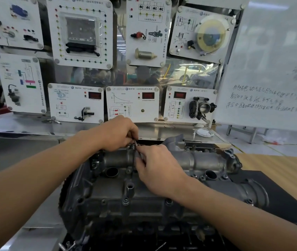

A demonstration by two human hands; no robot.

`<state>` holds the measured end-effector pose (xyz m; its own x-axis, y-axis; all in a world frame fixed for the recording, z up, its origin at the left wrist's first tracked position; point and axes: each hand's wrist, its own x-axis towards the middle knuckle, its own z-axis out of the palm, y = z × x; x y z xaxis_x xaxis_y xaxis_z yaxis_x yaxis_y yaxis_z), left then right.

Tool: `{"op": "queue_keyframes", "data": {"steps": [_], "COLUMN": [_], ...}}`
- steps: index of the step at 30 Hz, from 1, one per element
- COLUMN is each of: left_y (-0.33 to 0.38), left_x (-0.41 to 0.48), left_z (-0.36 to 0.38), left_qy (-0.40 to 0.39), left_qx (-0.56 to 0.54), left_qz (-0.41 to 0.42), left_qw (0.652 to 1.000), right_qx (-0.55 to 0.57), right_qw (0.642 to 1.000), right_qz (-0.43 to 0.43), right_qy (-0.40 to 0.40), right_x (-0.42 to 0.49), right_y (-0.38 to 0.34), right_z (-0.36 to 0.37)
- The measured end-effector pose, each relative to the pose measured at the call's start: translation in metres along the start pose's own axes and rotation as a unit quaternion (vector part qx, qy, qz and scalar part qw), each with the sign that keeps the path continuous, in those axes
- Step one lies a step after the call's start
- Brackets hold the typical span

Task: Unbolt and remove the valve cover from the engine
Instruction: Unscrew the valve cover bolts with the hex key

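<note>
Grey cast metal fills the middle of the view: the valve cover (107, 192) sits bolted on top of the engine (126, 223), which rests on a black mat (274, 187) in front of a wall of training panels (82, 31). Both hands meet at the far edge of the cover, close together, each gripping the same thin dark tool (138, 151). The left hand (118, 134) has its fingers curled over the upper end, and the right hand (160, 171) pinches the shaft lower down. The tool's tip seems to sit at a fastener on the far rail, though the fingers hide the exact seat. This looks like the unbolting step, and fairly early in it, since a bolt (126, 201) on the near edge is visibly in its boss and the cover is not yet lifted. The next move probably calls for keeping the tool square in the bolt head with one hand while the other turns it. The remaining bolts around the rim would have to come out before any attempt to lift the cover.
</note>
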<state>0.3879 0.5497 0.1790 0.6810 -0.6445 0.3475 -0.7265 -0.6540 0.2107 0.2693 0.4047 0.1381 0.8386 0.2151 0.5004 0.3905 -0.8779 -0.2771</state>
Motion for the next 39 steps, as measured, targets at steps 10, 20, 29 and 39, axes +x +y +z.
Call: {"op": "queue_keyframes", "data": {"steps": [10,20,29,39], "left_y": [0.001,-0.001,-0.001,-0.003], "left_x": [-0.001,0.000,-0.003,-0.001], "left_z": [0.000,0.000,0.002,0.006], "left_qy": [0.002,-0.007,0.000,-0.002], "left_qx": [0.033,0.022,0.082,0.094], "left_qz": [-0.001,0.007,0.029,0.024], "left_qw": [0.999,1.000,0.996,0.995], "right_qx": [-0.004,-0.019,-0.004,-0.088], "right_qw": [1.000,0.999,0.999,0.992], "right_qz": [0.009,0.020,-0.033,-0.080], "right_qy": [0.015,0.027,0.016,-0.047], "right_x": [0.000,-0.005,-0.005,0.011], "right_y": [0.000,0.001,0.025,0.049], "right_z": [0.012,0.012,-0.002,-0.030]}}
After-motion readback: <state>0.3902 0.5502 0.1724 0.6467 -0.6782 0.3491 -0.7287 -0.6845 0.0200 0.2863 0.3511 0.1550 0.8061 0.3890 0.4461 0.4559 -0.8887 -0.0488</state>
